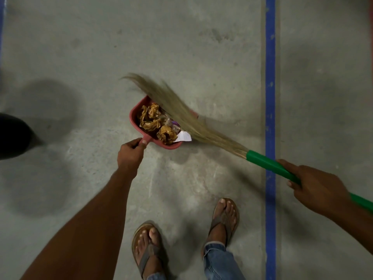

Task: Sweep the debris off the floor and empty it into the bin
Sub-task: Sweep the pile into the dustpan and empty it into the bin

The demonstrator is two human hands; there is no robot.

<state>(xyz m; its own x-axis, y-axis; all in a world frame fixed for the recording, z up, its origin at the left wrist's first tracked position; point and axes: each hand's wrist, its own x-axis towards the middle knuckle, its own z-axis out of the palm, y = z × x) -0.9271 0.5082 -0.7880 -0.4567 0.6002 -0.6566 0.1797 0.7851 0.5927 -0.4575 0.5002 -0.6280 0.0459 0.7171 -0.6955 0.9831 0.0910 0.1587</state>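
Observation:
A red dustpan [133, 120] rests on the concrete floor in the middle of the view. It holds several crumpled brown wrappers [153, 122] and a white scrap of paper [184, 136]. My left hand [130, 154] is closed around the dustpan's short handle. My right hand [316, 188] grips the green handle [268, 163] of a grass broom. The broom's straw bristles [177, 110] lie across the right side of the pan, with their tips curving left beyond its far edge.
A blue tape line [270, 77] runs up the floor to the right of the pan. A dark rounded object [14, 136] sits at the left edge. My feet in sandals [149, 247] stand just below the pan.

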